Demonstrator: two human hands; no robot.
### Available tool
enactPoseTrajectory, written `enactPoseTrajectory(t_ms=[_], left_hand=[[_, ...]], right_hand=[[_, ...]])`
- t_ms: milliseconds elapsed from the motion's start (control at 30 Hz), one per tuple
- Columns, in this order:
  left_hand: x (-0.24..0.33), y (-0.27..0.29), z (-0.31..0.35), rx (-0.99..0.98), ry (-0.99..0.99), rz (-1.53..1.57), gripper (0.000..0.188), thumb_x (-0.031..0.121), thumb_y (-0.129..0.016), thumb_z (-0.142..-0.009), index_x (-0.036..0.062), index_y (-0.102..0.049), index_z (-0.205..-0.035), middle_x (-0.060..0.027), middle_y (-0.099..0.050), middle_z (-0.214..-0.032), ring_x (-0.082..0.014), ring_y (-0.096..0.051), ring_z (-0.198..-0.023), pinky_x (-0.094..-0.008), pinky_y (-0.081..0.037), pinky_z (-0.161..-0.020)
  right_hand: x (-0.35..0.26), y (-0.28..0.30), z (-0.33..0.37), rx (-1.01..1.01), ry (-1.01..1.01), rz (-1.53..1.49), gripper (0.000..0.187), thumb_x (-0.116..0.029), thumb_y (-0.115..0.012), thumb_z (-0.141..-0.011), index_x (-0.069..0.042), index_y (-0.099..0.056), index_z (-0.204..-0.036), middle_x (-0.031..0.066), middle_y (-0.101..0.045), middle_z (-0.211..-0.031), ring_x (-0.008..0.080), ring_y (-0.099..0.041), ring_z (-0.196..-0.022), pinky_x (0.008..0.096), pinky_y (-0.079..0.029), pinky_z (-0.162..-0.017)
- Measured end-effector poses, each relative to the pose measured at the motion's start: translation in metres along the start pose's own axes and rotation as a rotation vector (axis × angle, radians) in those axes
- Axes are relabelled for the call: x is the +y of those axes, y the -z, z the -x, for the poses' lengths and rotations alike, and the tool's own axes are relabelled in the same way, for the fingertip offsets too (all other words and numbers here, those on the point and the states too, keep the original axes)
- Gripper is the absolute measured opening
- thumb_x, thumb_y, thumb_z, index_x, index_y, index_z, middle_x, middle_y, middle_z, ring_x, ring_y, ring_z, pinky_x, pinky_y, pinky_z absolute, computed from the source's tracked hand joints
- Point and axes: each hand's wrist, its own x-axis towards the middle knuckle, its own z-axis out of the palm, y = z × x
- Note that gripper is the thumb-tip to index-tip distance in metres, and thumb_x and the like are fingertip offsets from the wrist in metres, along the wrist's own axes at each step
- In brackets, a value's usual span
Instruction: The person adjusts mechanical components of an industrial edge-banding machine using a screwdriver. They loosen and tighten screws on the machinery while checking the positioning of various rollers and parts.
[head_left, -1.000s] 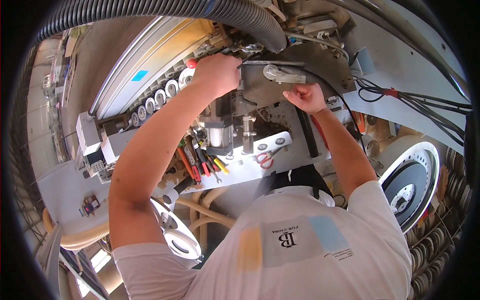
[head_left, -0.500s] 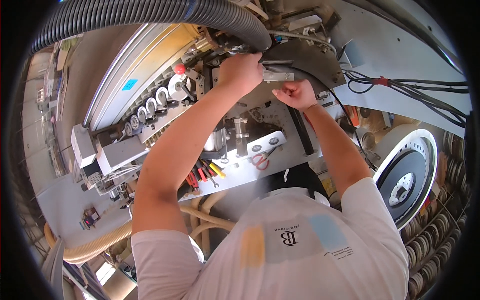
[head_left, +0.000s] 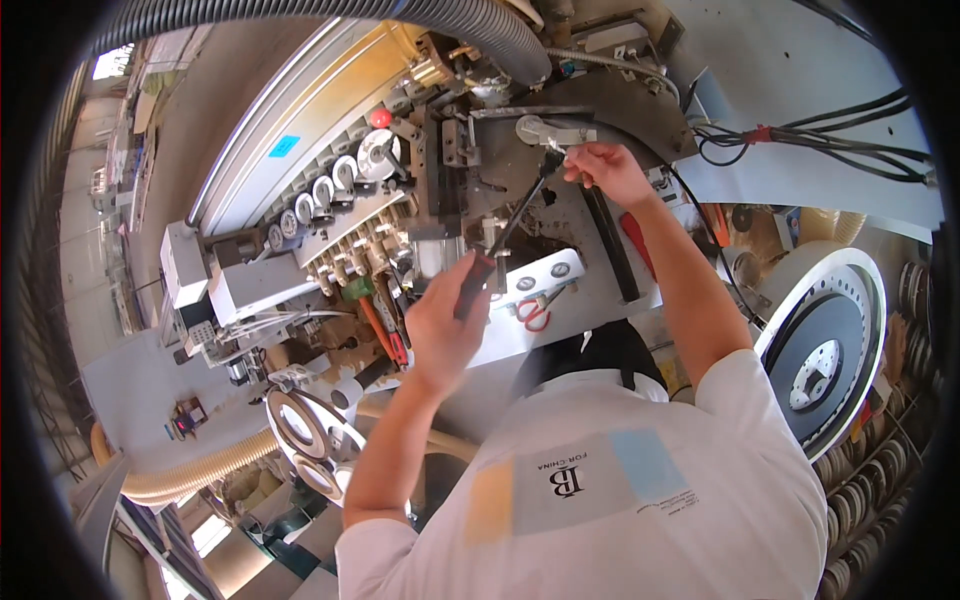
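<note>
So the big change is the left hand [head_left: 445, 325]. A second ago it was way up on the machine, and half a second ago it was up there too, over by the light-coloured bar. Now it's dropped back toward the front edge of the bench and there's a long tool [head_left: 474, 288] in it. Fingers are wrapped snug around the handle, which is dark with some red on it, and the black shaft slants up and to the right over the metal plate. The hand is a bit blurry, fwiw.

Right hand [head_left: 612, 172] has barely gone anywhere, just a bit up toward the bar. Thumb and fingers are bunched in close, right beside the far end of the tool. Honestly can't tell if they're pinching the tip or something small there, or just sitting next to it.

With the left arm out of the way, the roller [head_left: 529, 129] on that bar [head_left: 572, 135] is back in plain sight; half a second ago the hand was covering it. The red ball knob [head_left: 380, 118] sits off to the left. The red-handled scissors [head_left: 535, 317] stay put beside the white plate with round holes [head_left: 542, 277], and the black bar [head_left: 610, 245] lies just right of that.
</note>
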Motion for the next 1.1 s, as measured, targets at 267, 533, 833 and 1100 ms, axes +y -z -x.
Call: enactPoseTrajectory(t_ms=[267,533,833,1100], left_hand=[[0.0,-0.003,0.097,0.051,-0.003,-0.098,0.046,-0.002,-0.079,-0.082,0.0031,-0.069,-0.126,-0.0133,-0.071,-0.098,-0.0213,-0.069,-0.067,-0.0296,-0.055,-0.061],[0.02,0.007,0.134,-0.025,-0.035,-0.192,0.047,-0.004,-0.078,-0.08,0.004,-0.07,-0.126,-0.0118,-0.073,-0.096,-0.0215,-0.07,-0.068,-0.03,-0.055,-0.061],[0.025,-0.022,0.156,0.048,0.065,-0.12,0.046,0.0,-0.08,-0.08,0.0056,-0.071,-0.125,-0.0131,-0.075,-0.098,-0.0253,-0.074,-0.076,-0.0331,-0.058,-0.066],[0.031,-0.029,0.145,-0.162,0.248,-0.17,0.048,0.0,-0.075,-0.087,0.0014,-0.065,-0.134,-0.01,-0.075,-0.107,-0.0184,-0.072,-0.091,-0.029,-0.056,-0.082]], right_hand=[[-0.095,-0.039,0.078,-0.322,-0.062,-0.08,0.028,-0.026,-0.071,-0.1,0.0,-0.076,-0.11,-0.001,-0.072,-0.087,0.0067,-0.063,-0.078,0.0241,-0.049,-0.072],[-0.092,-0.044,0.12,-0.398,-0.243,0.191,0.019,-0.017,-0.074,-0.097,0.002,-0.076,-0.099,0.0033,-0.073,-0.083,0.0091,-0.067,-0.075,0.0266,-0.054,-0.07],[-0.056,-0.048,0.142,-0.187,0.276,0.631,0.022,-0.018,-0.068,-0.099,-0.001,-0.068,-0.086,0.0154,-0.064,-0.07,0.0308,-0.062,-0.061,0.0383,-0.047,-0.057],[-0.019,-0.037,0.128,0.257,0.367,0.547,0.028,-0.019,-0.064,-0.101,-0.001,-0.062,-0.08,0.0192,-0.06,-0.069,0.0355,-0.06,-0.063,0.0406,-0.045,-0.057]])
